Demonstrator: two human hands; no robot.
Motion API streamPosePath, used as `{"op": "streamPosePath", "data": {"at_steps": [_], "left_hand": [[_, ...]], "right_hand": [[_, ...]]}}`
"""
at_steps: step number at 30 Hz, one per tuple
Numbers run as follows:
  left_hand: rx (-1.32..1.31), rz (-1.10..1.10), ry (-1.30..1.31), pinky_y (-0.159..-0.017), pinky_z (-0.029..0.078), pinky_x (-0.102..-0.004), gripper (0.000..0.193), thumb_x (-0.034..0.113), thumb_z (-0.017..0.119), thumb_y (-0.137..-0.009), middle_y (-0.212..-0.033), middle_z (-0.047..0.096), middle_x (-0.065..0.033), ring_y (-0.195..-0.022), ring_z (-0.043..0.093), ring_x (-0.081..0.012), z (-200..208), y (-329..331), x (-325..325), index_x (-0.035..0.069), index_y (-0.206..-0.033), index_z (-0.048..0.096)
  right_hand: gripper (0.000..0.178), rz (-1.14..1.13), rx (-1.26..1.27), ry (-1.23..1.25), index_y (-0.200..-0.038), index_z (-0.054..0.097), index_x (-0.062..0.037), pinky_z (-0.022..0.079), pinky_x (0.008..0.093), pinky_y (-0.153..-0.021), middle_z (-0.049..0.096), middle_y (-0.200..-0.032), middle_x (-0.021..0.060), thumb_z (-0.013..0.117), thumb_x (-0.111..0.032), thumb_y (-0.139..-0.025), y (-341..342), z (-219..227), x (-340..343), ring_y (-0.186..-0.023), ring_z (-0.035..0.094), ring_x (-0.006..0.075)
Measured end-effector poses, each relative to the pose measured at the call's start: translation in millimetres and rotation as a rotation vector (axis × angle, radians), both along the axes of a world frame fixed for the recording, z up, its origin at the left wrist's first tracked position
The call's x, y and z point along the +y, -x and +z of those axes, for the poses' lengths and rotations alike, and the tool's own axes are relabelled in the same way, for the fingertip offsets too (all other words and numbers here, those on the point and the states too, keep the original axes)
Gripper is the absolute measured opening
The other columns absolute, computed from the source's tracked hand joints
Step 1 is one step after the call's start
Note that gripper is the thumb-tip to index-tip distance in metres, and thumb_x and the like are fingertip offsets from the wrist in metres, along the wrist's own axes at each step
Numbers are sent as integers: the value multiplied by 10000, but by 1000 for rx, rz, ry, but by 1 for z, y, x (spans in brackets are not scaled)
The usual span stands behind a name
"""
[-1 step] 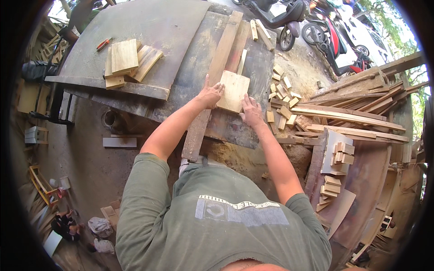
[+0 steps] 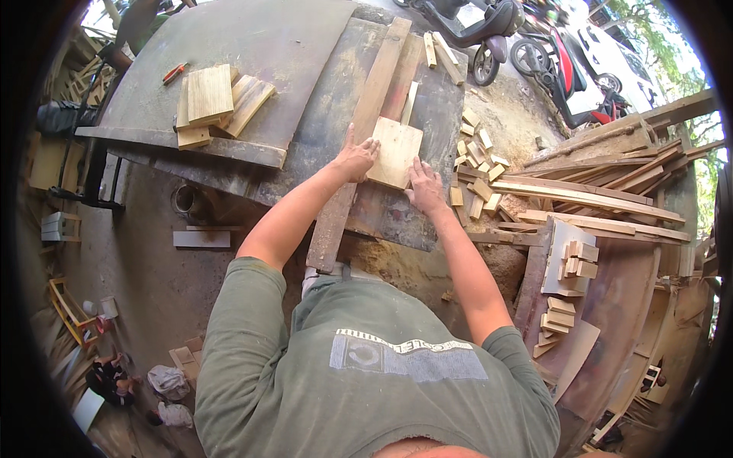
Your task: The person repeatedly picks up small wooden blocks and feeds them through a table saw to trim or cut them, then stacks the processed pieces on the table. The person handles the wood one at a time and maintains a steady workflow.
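A square pale wooden board (image 2: 396,153) lies on the dark worktop, against a long brown wooden strip (image 2: 374,95). My left hand (image 2: 356,160) rests across that strip, its fingers laid on the board's left edge and the thumb spread away. At the board's right side, my right hand (image 2: 425,185) grips the near corner, fingers along the edge and thumb below. A narrow pale stick (image 2: 409,104) lies just beyond the board's far edge. The undersides of both hands are hidden.
Stacked wooden boards (image 2: 211,95) and a red-handled tool (image 2: 174,74) sit on the worktop's left part. Small wood blocks (image 2: 477,156) lie scattered to the right, near long planks (image 2: 588,195). More blocks (image 2: 578,259) rest on a side bench. Motorbikes (image 2: 561,69) stand beyond.
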State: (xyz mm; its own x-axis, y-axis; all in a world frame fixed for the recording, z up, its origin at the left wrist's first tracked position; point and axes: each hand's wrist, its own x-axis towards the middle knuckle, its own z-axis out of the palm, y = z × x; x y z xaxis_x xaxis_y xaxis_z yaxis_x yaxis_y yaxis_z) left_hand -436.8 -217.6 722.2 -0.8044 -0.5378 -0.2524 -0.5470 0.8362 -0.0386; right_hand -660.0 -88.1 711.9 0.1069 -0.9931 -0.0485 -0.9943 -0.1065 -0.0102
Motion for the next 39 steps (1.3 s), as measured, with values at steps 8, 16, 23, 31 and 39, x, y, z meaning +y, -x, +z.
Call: {"op": "streamPosePath", "data": {"at_steps": [8, 16, 23, 31, 39], "left_hand": [[-21, 4, 36, -1167, 74, -814, 913, 359, 800, -804, -1667, 341, -82, -1537, 314, -218, 8, 14, -27, 36, -1558, 399], [-18, 12, 16, -1166, 81, -816, 956, 397, 818, -783, -1674, 330, -65, -1532, 325, -212, 8, 32, -61, 50, -1567, 395], [-53, 20, 33, -1158, 82, -827, 971, 423, 822, -780, -1669, 341, -42, -1528, 329, -203, 9, 50, -92, 53, -1568, 392], [-29, 20, 14, -1146, 86, -841, 944, 408, 806, -794, -1667, 343, -53, -1520, 338, -211, 4, 68, -130, 46, -1563, 396], [37, -8, 25, -1145, 111, -839, 893, 355, 799, -797, -1654, 366, -59, -1514, 348, -216, -7, 74, -157, 36, -1541, 423]], "right_hand": [[753, -10, 21, -6, -1446, 518, -39, 408, 535, -1116, 392, -1621, 140, 826, -279, -802, 12, 1, -31, -1461, 406, 310], [747, -48, 30, -45, -1454, 512, -35, 413, 552, -1108, 378, -1635, 139, 812, -290, -820, 26, 5, -65, -1475, 394, 322], [725, -47, 33, -67, -1449, 520, -50, 427, 559, -1098, 374, -1637, 139, 808, -281, -825, 41, 6, -98, -1472, 394, 323], [734, -81, 38, -81, -1475, 501, -58, 437, 555, -1092, 382, -1633, 134, 795, -263, -834, 54, 7, -132, -1469, 398, 320], [745, -77, 72, -107, -1473, 486, -9, 457, 490, -1080, 398, -1620, 155, 789, -245, -834, 57, 19, -154, -1425, 445, 306]]}}
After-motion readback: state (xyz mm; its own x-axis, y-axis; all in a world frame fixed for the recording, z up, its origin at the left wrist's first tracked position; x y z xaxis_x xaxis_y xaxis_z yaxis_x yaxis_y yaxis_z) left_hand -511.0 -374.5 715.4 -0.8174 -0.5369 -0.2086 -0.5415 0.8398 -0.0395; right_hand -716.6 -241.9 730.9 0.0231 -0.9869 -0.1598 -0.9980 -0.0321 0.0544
